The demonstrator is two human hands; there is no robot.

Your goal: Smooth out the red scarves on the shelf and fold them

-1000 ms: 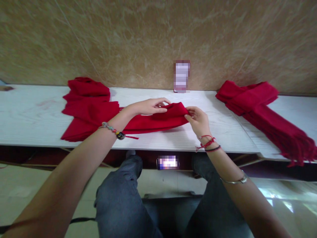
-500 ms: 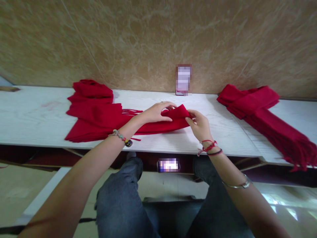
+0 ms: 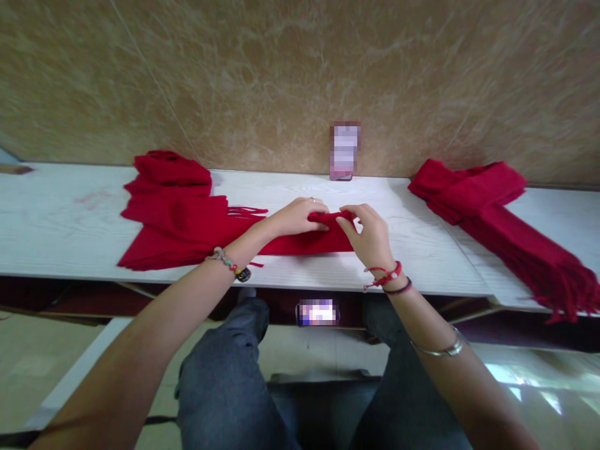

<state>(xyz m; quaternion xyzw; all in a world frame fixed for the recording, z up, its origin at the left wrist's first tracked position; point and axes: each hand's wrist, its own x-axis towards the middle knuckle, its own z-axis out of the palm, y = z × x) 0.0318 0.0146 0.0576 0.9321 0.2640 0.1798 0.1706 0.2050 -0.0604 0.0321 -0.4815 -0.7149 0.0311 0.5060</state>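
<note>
A red cloth [image 3: 323, 240] lies along the white table, its left part running into a heap of red fringed cloth [image 3: 180, 228]. My left hand [image 3: 302, 215] pinches its upper edge, thumb below and fingers above. Close to the right, my right hand [image 3: 368, 231] grips the same edge near the cloth's right end between thumb and fingers. The edge between the two hands looks rolled or folded over. Some red fringe strands show behind my left wrist.
At the right lies a folded red scarf [image 3: 497, 212] with fringes over the front edge. One phone [image 3: 344, 150] leans on the marbled wall; another [image 3: 317, 312] lies below the white table [image 3: 422, 269]. A brown stick is far left.
The raised flap at the cloth's right end has come down into a level edge. My right hand has moved slightly left and up, nearer my left hand, which keeps its grip area.
</note>
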